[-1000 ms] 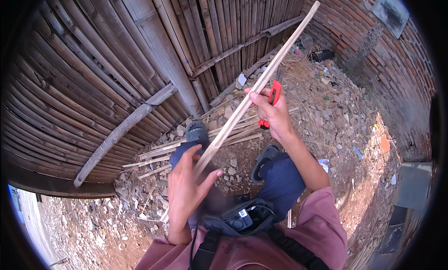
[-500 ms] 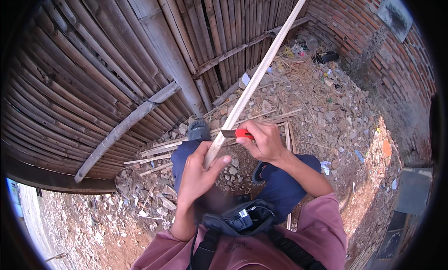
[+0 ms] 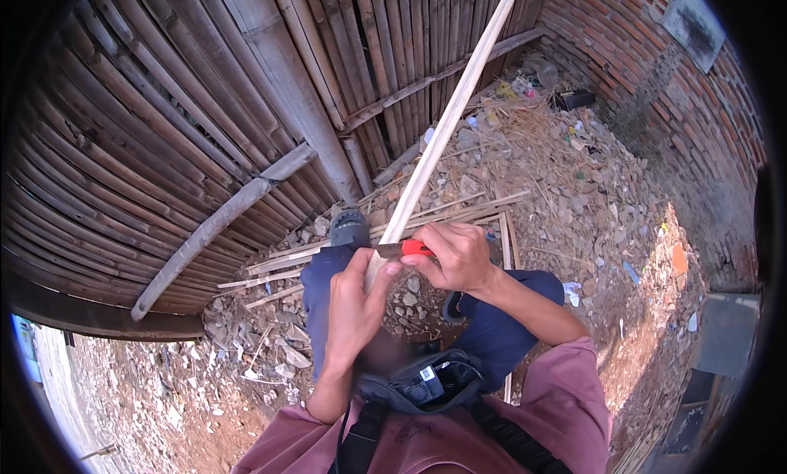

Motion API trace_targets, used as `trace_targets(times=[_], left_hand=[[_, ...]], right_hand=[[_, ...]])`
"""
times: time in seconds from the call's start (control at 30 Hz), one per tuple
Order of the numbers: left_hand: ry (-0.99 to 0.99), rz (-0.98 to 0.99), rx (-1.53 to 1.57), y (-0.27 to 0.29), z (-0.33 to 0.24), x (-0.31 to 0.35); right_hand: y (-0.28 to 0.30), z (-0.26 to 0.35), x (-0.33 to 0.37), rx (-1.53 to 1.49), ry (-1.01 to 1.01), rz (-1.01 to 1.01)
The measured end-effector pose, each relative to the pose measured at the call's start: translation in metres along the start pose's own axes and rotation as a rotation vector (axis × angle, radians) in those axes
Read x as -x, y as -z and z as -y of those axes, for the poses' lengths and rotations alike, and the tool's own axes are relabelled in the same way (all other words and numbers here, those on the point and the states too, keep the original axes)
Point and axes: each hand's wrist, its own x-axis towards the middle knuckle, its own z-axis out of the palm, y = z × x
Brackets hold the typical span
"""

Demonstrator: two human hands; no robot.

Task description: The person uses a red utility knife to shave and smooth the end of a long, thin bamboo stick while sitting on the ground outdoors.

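Rubble and dry dirt cover the ground (image 3: 590, 228), hemmed by a bamboo fence (image 3: 164, 130) along the left and top and a brick wall (image 3: 656, 81) at the right. Thin bamboo strips (image 3: 283, 265) lie at the foot of the fence. A long, pale, flat bamboo slat (image 3: 447, 126) slants from the person's lap up toward the top edge. The left hand (image 3: 357, 302) is closed around its lower end. The right hand (image 3: 459, 257), just beside it, grips a red-handled knife (image 3: 406, 249) whose blade rests against the slat.
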Motion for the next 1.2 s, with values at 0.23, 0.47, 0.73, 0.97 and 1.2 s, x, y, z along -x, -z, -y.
trace_targets(times=[0.23,0.47,0.73,0.97,1.2], left_hand=[[0.002,0.046,-0.043,0.006,-0.002,0.003],[-0.001,0.041,-0.040,0.007,0.000,0.006],[0.043,0.060,-0.046,0.013,0.001,0.013],[0.092,0.112,-0.072,0.018,0.004,0.035],[0.040,0.072,-0.106,0.018,0.008,0.036]], right_hand=[[0.004,-0.007,-0.001,0.103,0.096,0.000],[0.002,-0.008,-0.001,0.172,0.129,-0.003],[0.013,-0.027,-0.009,0.162,-0.054,-0.164],[0.042,-0.055,-0.021,0.106,-0.264,-0.285],[0.021,-0.044,-0.007,0.019,-0.001,-0.151]])
